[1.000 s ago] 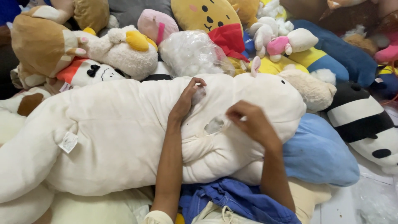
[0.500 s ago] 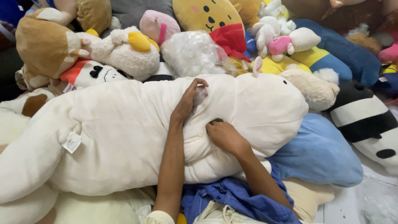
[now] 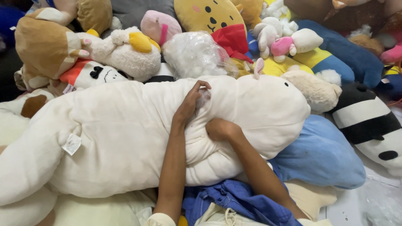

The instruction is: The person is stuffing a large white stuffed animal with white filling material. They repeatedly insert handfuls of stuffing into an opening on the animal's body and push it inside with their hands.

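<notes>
A large cream plush animal (image 3: 125,138) lies across my lap, its head to the right. My left hand (image 3: 191,102) pinches the fabric on the plush's upper back, next to a bit of white stuffing showing there. My right hand (image 3: 220,129) is pressed into the plush's body just below, its fingers sunk out of sight in the soft fabric. A white tag (image 3: 71,144) hangs from the plush's left part.
Stuffed toys are piled behind: a clear bag of white stuffing (image 3: 197,54), a yellow bear face cushion (image 3: 207,14), a white duck plush (image 3: 125,50), a brown dog plush (image 3: 42,46). A blue cushion (image 3: 326,155) and black-and-white plush (image 3: 368,121) lie at the right. Blue cloth (image 3: 234,201) covers my lap.
My right hand has moved left and down from above the plush and now pushes into its body. My left hand keeps its pinch on the upper back.
</notes>
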